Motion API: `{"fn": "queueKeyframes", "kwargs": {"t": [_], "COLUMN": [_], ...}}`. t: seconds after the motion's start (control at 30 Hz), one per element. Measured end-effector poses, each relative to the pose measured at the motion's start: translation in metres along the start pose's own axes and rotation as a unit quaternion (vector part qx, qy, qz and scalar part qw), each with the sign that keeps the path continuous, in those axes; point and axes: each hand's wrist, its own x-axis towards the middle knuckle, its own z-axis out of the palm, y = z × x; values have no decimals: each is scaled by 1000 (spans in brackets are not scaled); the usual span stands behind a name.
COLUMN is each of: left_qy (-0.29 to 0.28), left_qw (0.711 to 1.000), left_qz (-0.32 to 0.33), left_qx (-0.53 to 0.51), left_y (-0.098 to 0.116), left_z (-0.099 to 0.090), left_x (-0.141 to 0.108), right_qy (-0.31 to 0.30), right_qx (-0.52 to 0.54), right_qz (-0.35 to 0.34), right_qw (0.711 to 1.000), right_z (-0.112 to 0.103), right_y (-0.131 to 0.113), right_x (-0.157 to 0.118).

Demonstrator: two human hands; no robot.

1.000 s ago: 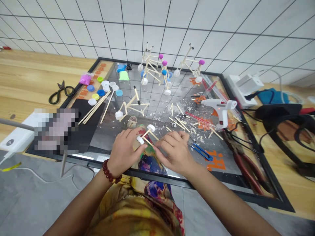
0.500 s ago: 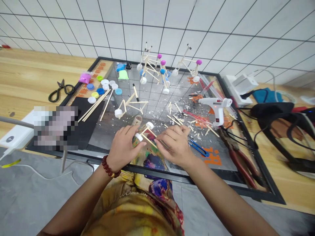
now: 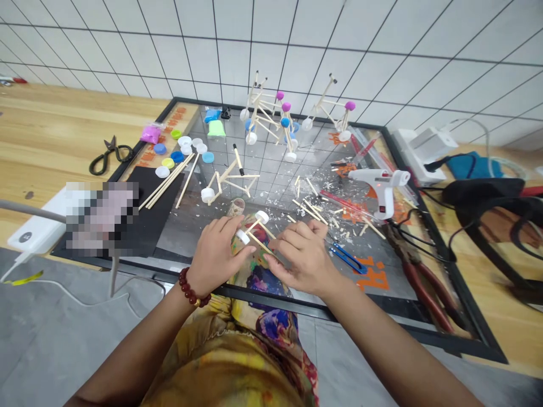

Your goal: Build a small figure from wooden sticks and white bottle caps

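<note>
A small frame of wooden sticks (image 3: 259, 239) with two white bottle caps (image 3: 262, 217) as wheels is between my hands, over the front of the glass. My left hand (image 3: 218, 246) curves around the nearer cap, its thumb stretched out beside it; some finger contact is hidden. At the other end, my right hand (image 3: 303, 254) pinches the stick ends between thumb and fingers. Just behind stands a short clear cup (image 3: 236, 207). Farther back is another stick frame (image 3: 229, 176) with a white cap wheel and a black-tipped upright.
Finished-looking stick models (image 3: 271, 116) stand at the back. To the right lie a white glue gun (image 3: 382, 183), red-handled pliers (image 3: 428, 288), blue snips (image 3: 348, 259) and scattered stick pieces. Loose caps (image 3: 168, 163), long sticks (image 3: 167, 181) and black scissors (image 3: 111, 154) are on the left.
The view has shifted slightly, so the table contents appear moved a little to the right. Both hands keep almost the same hold around the stick frame.
</note>
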Motion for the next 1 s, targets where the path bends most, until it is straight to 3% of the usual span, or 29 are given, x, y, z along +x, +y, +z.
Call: {"fn": "queueKeyframes", "kwargs": {"t": [0.2,0.73,1.0], "left_qy": [4,45,40], "left_qw": [1000,999,999], "left_qz": [-8,11,19], "left_qx": [-2,-13,2], "left_y": [2,3,2], "left_z": [0,1,0], "left_x": [0,0,0], "right_qy": [-35,-54,-64], "right_qx": [-26,-36,-49], "right_qz": [30,44,51], "right_qw": [999,997,995], "right_z": [1,5,7], "right_y": [-2,-6,-8], "right_x": [-1,-2,-2]}}
